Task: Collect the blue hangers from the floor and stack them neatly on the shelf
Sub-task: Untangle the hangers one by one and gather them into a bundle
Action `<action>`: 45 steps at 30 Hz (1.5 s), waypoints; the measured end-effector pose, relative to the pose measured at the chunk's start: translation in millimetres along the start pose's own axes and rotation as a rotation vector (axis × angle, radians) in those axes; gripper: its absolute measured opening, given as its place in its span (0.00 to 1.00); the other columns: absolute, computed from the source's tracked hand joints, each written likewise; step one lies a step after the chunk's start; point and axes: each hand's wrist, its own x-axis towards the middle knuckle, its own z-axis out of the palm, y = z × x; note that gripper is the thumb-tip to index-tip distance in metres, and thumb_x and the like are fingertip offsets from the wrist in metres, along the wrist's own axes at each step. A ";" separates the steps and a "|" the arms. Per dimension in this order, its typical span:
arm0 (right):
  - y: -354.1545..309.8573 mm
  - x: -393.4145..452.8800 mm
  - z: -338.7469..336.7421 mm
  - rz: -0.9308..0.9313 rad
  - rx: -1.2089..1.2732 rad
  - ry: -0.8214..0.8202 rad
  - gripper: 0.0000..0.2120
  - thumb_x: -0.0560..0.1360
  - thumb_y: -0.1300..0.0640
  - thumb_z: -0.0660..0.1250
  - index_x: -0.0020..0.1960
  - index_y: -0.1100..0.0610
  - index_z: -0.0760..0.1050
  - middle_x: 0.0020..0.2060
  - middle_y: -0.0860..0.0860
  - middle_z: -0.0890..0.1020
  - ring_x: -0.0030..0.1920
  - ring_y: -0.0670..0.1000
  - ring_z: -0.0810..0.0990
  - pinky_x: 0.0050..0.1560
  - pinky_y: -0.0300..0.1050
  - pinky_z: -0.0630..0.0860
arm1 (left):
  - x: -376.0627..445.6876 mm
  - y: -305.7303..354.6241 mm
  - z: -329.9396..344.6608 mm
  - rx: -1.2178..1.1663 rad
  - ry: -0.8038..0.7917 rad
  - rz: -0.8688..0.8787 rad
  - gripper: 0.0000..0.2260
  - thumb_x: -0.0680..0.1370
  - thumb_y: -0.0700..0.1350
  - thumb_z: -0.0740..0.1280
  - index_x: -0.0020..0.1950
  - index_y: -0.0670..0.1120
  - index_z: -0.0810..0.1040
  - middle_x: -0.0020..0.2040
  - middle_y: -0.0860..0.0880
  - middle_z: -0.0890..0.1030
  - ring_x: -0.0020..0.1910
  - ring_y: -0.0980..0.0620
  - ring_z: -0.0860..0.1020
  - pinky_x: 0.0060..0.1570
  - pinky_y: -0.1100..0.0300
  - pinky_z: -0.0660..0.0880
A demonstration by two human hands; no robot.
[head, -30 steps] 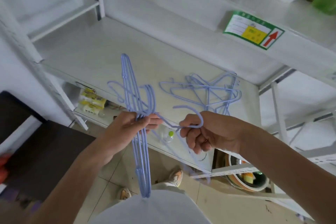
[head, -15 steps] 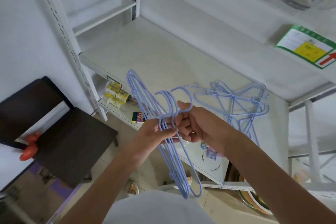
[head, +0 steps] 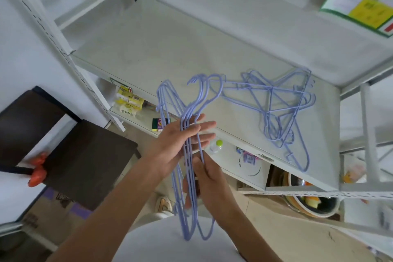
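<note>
Blue hanger bundle (head: pixel 192 176) stands upright between both hands: the right hand (head: pixel 209 185) pinches its wires low down, while the left hand (head: pixel 180 144) lies flat against it, fingers spread wide. Beyond, a loose pile of hangers (head: pixel 282 112) rests on the white shelf (head: pixel 148 49).

White metal shelf (head: pixel 161 49): a loose pile of blue wire hangers (head: pixel 282 108) lies flat near its right front edge

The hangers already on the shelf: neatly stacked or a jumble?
A jumble. The shelf hangers lie flat on the shelf but cross at different angles, hooks pointing different ways, one poking past the front edge.
</note>
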 end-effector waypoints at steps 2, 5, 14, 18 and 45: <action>4.2 -2.1 -0.9 -0.003 0.013 0.045 0.14 0.88 0.49 0.52 0.57 0.46 0.76 0.34 0.57 0.85 0.26 0.57 0.81 0.28 0.51 0.81 | -1.4 4.8 -0.9 0.095 0.008 -0.051 0.15 0.87 0.44 0.60 0.70 0.40 0.77 0.62 0.41 0.86 0.61 0.41 0.85 0.57 0.52 0.83; 6.6 -6.1 0.3 0.037 0.053 0.143 0.13 0.88 0.49 0.51 0.59 0.46 0.75 0.40 0.59 0.87 0.29 0.60 0.85 0.29 0.48 0.82 | 0.5 12.6 -3.7 0.345 0.070 -0.046 0.16 0.88 0.44 0.57 0.67 0.40 0.80 0.59 0.42 0.87 0.56 0.44 0.87 0.50 0.55 0.85; 6.3 -19.2 -4.9 -0.010 -0.052 0.282 0.14 0.87 0.49 0.52 0.57 0.43 0.77 0.42 0.49 0.88 0.33 0.54 0.86 0.42 0.58 0.85 | 0.2 9.8 -6.2 0.375 0.017 -0.014 0.16 0.88 0.46 0.57 0.68 0.42 0.80 0.60 0.45 0.87 0.59 0.44 0.86 0.55 0.54 0.84; 3.2 -34.0 -14.8 -0.059 -0.199 0.275 0.15 0.86 0.43 0.51 0.55 0.41 0.77 0.43 0.41 0.88 0.32 0.50 0.87 0.42 0.58 0.84 | 1.3 14.2 -7.6 0.357 0.025 0.009 0.16 0.89 0.45 0.56 0.68 0.41 0.79 0.61 0.44 0.87 0.60 0.43 0.85 0.60 0.50 0.82; 63.9 -4.3 -3.7 -0.036 -0.020 0.061 0.13 0.82 0.43 0.53 0.47 0.49 0.71 0.24 0.52 0.75 0.20 0.54 0.74 0.25 0.44 0.72 | 13.6 -28.6 12.1 0.292 -0.040 0.072 0.14 0.86 0.43 0.62 0.68 0.40 0.80 0.64 0.41 0.85 0.62 0.41 0.84 0.61 0.47 0.81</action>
